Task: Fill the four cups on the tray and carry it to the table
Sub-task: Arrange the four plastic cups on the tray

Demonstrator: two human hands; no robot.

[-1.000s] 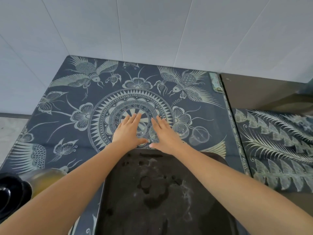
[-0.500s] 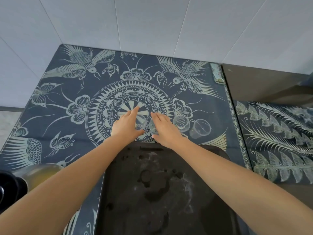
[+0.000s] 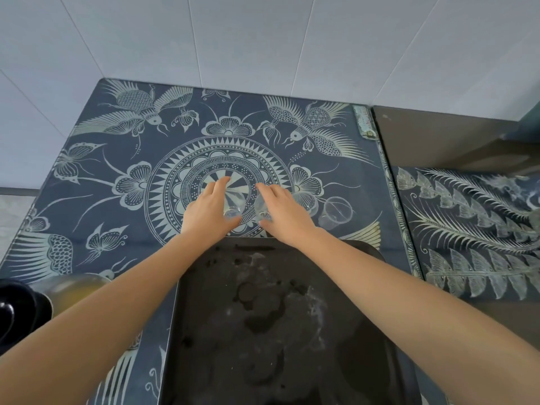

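A person's two bare forearms reach forward over a dark rectangular metal tray [image 3: 263, 331], which lies nearest the body and carries no cups. All four cups stand just beyond its far edge on a blue cloth printed with pale birds and flowers [image 3: 117, 159]. They form a short row running left to right and appear upright.

The left hand [image 3: 207, 211] is nearest the leftmost clear plastic cup [image 3: 235, 204]. Its thumb crosses the cup's near side and its lightly bent fingers lie along the far side, so it holds the cup. The right hand [image 3: 285, 214] holds the second clear plastic cup [image 3: 263, 207] the same way.

The third clear cup [image 3: 308, 200], partly hidden behind the right hand, and the fourth clear cup [image 3: 336, 211] stand untouched to the right. Moving them onto the tray likely means drawing them back toward the body.
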